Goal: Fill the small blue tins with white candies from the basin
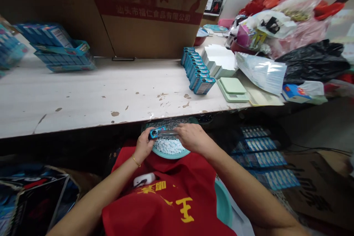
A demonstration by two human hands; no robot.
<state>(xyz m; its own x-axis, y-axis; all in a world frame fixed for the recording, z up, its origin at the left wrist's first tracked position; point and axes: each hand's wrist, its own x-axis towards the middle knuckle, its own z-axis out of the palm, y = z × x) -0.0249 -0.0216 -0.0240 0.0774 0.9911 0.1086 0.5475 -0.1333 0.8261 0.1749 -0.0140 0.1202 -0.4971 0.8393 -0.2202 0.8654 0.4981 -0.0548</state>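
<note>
My left hand (143, 144) is closed around a small blue box (157, 131) with a dark round opening on its end. My right hand (191, 136) grips a clear, tube-like scoop (167, 133), whose far end meets the box's opening. Both hands are above a turquoise bowl (172, 155) on my lap, full of small white and pale blue candy-like pellets (169, 145). Behind it, partly under the table edge, sits another container of similar pellets (166, 124). Whether pellets are inside the clear scoop, I cannot make out.
On the white table (110, 96) stand a row of blue boxes (203, 85), a pale green scale (232, 89) and stacked white cards (218, 60). Filled display trays (65, 53) are at left. A large carton (149, 33) closes off the back. More boxes (268, 158) lie low at right.
</note>
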